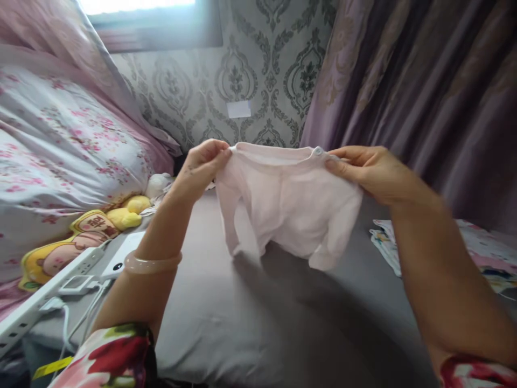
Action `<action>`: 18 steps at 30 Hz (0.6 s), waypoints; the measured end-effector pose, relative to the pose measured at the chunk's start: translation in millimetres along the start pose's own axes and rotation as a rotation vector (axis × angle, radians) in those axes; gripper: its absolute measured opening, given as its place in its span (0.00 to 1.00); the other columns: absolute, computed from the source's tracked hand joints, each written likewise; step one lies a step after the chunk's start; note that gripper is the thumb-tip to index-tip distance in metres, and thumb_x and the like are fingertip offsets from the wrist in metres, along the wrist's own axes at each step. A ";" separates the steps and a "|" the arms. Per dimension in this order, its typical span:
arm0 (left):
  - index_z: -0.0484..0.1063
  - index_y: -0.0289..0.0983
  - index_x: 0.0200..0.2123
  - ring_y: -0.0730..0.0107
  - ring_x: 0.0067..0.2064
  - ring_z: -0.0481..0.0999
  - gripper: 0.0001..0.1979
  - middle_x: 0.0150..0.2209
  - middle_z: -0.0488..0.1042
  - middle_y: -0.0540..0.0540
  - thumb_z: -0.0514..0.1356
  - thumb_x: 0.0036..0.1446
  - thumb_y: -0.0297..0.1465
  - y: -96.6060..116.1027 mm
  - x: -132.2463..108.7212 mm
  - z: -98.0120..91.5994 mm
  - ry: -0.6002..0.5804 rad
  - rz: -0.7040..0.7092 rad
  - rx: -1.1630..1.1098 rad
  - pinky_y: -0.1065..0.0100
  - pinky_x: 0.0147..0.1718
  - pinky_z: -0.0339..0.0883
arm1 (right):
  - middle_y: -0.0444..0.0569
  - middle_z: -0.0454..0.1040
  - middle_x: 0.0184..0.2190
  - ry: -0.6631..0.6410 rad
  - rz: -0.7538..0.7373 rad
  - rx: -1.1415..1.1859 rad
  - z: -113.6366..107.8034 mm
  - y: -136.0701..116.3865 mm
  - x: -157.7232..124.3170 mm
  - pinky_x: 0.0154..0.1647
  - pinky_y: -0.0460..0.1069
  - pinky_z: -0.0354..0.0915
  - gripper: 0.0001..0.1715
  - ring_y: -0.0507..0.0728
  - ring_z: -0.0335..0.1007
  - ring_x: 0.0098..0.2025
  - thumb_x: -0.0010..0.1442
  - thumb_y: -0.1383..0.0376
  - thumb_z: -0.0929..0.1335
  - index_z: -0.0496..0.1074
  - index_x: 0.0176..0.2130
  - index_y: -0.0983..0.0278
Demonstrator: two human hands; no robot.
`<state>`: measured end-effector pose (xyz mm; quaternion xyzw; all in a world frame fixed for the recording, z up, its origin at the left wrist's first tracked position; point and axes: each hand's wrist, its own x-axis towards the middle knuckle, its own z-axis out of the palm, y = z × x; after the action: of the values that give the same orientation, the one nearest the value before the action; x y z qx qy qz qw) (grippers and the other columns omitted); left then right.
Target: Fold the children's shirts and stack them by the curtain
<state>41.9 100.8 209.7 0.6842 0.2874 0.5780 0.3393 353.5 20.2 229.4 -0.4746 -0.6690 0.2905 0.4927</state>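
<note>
A small pale pink long-sleeved garment (291,199) hangs stretched between both hands above a grey sheet (218,318). My left hand (204,164) pinches it at the shoulder on the left side of the neckline. At the other shoulder, beside a small button, my right hand (361,170) grips the cloth between thumb and fingers. The sleeves dangle on either side, and the garment's lower part hangs close over the sheet, with a shadow beneath.
White power strips (60,285) with plugs and cables lie at the left, by yellow plush toys (125,213) and floral bedding (72,140). Folded patterned cloths (388,245) rest at the right, below a purple curtain (371,81). A papered wall stands behind.
</note>
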 end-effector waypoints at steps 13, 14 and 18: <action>0.73 0.36 0.36 0.78 0.26 0.62 0.13 0.25 0.67 0.52 0.58 0.57 0.40 -62.7 3.2 -7.7 -0.181 0.068 0.466 0.76 0.23 0.54 | 0.44 0.78 0.30 -0.328 0.083 -0.344 -12.0 32.8 24.7 0.32 0.48 0.67 0.20 0.55 0.73 0.32 0.50 0.48 0.71 0.79 0.35 0.61; 0.73 0.35 0.35 0.77 0.26 0.62 0.14 0.25 0.67 0.52 0.58 0.57 0.41 -66.6 6.2 -8.2 -0.201 0.073 0.501 0.76 0.23 0.55 | 0.44 0.78 0.31 -0.334 0.081 -0.383 -13.0 37.6 27.0 0.32 0.47 0.66 0.20 0.55 0.72 0.32 0.50 0.49 0.71 0.79 0.35 0.61; 0.74 0.35 0.34 0.78 0.24 0.62 0.13 0.23 0.66 0.53 0.59 0.55 0.40 -73.3 16.0 -8.1 -0.293 0.085 0.592 0.76 0.22 0.55 | 0.45 0.78 0.31 -0.191 -0.002 -0.567 -9.7 48.0 29.7 0.30 0.47 0.63 0.20 0.56 0.71 0.32 0.53 0.50 0.69 0.79 0.35 0.63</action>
<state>36.5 158.7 161.7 0.8403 0.3621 0.3787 0.1392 377.4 65.1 203.1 -0.5632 -0.7673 0.1350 0.2754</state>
